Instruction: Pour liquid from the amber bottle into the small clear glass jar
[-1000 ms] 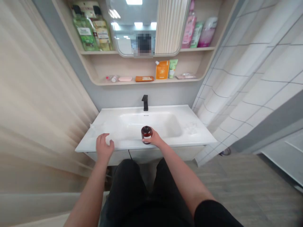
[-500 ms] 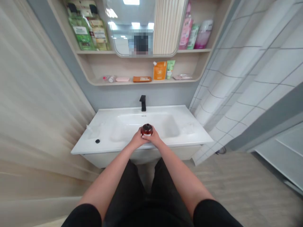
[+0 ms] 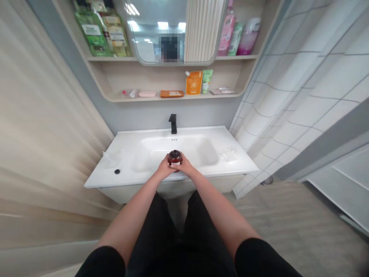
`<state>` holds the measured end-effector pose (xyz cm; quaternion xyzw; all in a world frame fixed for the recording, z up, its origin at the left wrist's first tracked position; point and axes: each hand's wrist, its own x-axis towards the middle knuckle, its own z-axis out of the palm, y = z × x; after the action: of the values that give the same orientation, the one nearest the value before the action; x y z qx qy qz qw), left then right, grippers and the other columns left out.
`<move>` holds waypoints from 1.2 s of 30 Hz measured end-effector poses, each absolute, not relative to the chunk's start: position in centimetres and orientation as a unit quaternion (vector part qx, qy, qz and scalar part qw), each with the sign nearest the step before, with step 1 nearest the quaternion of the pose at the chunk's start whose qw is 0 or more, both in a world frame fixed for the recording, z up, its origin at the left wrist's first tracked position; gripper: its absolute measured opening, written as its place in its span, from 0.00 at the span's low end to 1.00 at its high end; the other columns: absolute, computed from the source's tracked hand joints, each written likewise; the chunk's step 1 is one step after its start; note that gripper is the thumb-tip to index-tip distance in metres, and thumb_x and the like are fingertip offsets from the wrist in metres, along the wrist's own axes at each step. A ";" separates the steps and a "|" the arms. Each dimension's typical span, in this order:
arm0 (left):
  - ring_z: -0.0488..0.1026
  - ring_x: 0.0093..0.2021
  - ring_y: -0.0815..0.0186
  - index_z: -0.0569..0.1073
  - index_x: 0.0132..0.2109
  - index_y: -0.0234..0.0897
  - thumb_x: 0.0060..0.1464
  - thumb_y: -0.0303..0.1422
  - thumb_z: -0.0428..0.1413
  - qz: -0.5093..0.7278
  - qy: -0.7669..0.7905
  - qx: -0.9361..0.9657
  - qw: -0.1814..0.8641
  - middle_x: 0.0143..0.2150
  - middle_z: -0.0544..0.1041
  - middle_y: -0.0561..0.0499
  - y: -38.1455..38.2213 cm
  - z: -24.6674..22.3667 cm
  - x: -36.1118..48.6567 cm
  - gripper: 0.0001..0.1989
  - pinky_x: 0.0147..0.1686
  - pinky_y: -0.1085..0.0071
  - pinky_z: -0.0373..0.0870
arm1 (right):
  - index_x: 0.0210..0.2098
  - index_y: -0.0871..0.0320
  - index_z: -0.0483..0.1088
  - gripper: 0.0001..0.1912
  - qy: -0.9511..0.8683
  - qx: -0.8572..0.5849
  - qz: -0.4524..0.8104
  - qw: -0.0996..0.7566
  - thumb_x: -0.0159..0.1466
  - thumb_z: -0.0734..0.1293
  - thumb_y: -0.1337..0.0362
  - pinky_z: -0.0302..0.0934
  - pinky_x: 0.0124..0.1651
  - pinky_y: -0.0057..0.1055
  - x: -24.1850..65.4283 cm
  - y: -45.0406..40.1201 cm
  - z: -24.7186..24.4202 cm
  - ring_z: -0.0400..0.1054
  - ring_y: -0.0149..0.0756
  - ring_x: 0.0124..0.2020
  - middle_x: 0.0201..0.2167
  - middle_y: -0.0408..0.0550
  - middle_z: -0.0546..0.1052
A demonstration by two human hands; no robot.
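A dark brown bottle (image 3: 175, 157) is clasped from both sides, neck up, by the left hand (image 3: 164, 167) and the right hand (image 3: 185, 165), at the front of the sink (image 3: 204, 152); whether it is rested there cannot be told. Being glossy, it is judged stiff and likely slippery if wet; its weight cannot be read. It is best held around the body, below the shoulder. A small black disc (image 3: 117, 171) is seen to the left.

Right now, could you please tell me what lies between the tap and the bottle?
In the head view, the back part of the basin, with its row of small holes, lies between the tap and the bottle.
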<state>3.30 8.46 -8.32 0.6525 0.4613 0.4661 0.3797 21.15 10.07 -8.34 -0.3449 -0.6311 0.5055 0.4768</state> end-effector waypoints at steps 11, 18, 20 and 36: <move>0.83 0.52 0.53 0.74 0.56 0.39 0.40 0.33 0.78 0.475 0.606 0.571 0.286 0.52 0.85 0.44 11.0 -7.6 -1.2 0.36 0.58 0.56 0.77 | 0.51 0.54 0.75 0.21 -0.579 -0.517 0.177 0.606 0.69 0.71 0.46 0.75 0.54 0.48 28.6 7.2 -6.2 0.76 0.50 0.52 0.50 0.56 0.80; 0.83 0.53 0.54 0.74 0.57 0.41 0.40 0.32 0.78 0.512 0.612 0.538 0.274 0.53 0.85 0.46 11.5 -8.6 -1.9 0.37 0.60 0.57 0.77 | 0.59 0.60 0.69 0.37 -0.449 -0.684 -0.120 0.562 0.63 0.75 0.40 0.62 0.70 0.61 45.6 6.8 -6.1 0.68 0.61 0.63 0.58 0.67 0.75; 0.83 0.52 0.54 0.74 0.56 0.41 0.41 0.33 0.78 0.516 0.617 0.527 0.275 0.52 0.85 0.47 11.5 -8.6 -1.9 0.36 0.59 0.57 0.77 | 0.66 0.63 0.65 0.49 -0.470 -0.704 -0.088 0.525 0.57 0.79 0.39 0.59 0.73 0.59 47.8 7.8 -6.5 0.65 0.63 0.68 0.66 0.72 0.71; 0.83 0.48 0.54 0.74 0.57 0.41 0.45 0.45 0.76 0.503 0.648 0.524 0.229 0.47 0.84 0.47 10.9 -7.2 -2.5 0.35 0.54 0.58 0.77 | 0.55 0.54 0.72 0.40 -0.657 -0.575 0.243 0.422 0.49 0.85 0.49 0.74 0.51 0.44 37.9 13.5 -6.8 0.79 0.45 0.42 0.50 0.54 0.83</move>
<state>-2.45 10.85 -7.18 0.5237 0.6480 0.5035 0.2288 37.88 13.53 -6.85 -0.5749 -0.6574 0.2428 0.4224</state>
